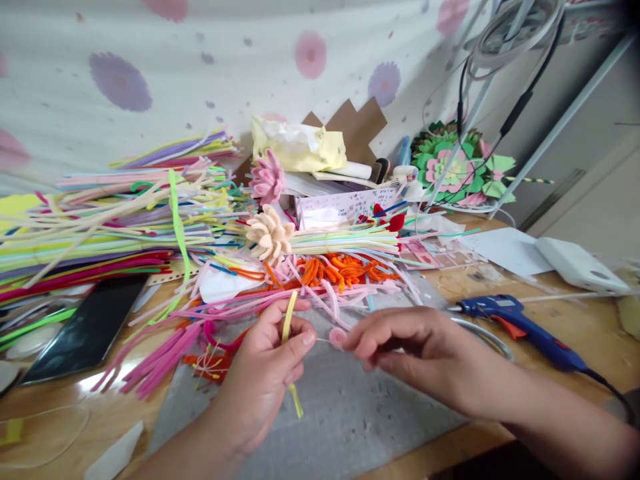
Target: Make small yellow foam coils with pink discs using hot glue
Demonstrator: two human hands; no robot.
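Observation:
Above a grey mat [360, 407], my left hand [275, 360] is closed on a yellow strip [289, 320], whose lower end sticks out below the fingers. The thumb and fingertip of that hand also pinch a thin pale wire [324, 340]. This wire runs right to a small pink coil [338, 337]. My right hand [400, 343] has its bent fingertips at the coil's right side; its thumb lies underneath, and the exact hold is partly hidden.
Bundles of coloured pipe cleaners [115, 233] cover the left and back. A dark phone [85, 330] lies at left. On the right are a blue glue gun [520, 327] and a white box [580, 265]. Fluffy flowers [270, 235] stand at the back.

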